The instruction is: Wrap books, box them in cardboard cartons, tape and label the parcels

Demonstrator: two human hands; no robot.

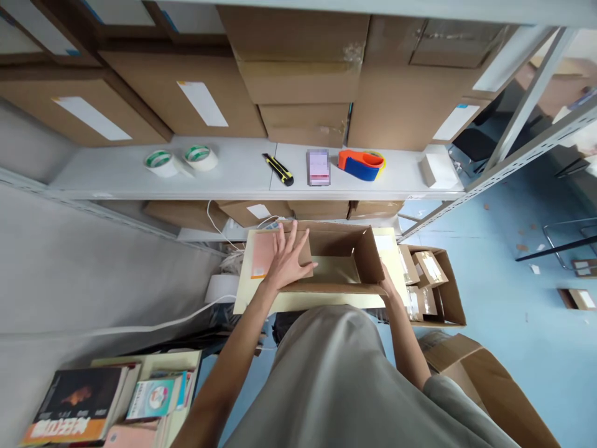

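Note:
An open cardboard box [368, 258] lies on a cream-coloured tabletop [247, 292] in front of me. My left hand [290, 258] rests over its left end, fingers spread and palm down on a brown flap. A pale surface shows at the bottom of the box, and I cannot tell whether that is its floor or the tabletop. Against the outside of the box's right end is my right hand [388, 285], its fingers mostly hidden by the cardboard. Just left of my left hand lies a flat pink sheet or booklet [262, 252].
A grey shelf [224, 180] above holds two tape rolls [200, 157], a yellow-black utility knife [278, 169], a phone [318, 167] and an orange-blue tape dispenser [361, 164]. Larger cartons stand behind. Right of the table sits a carton of small boxes [450, 289]; books [74, 404] lie lower left.

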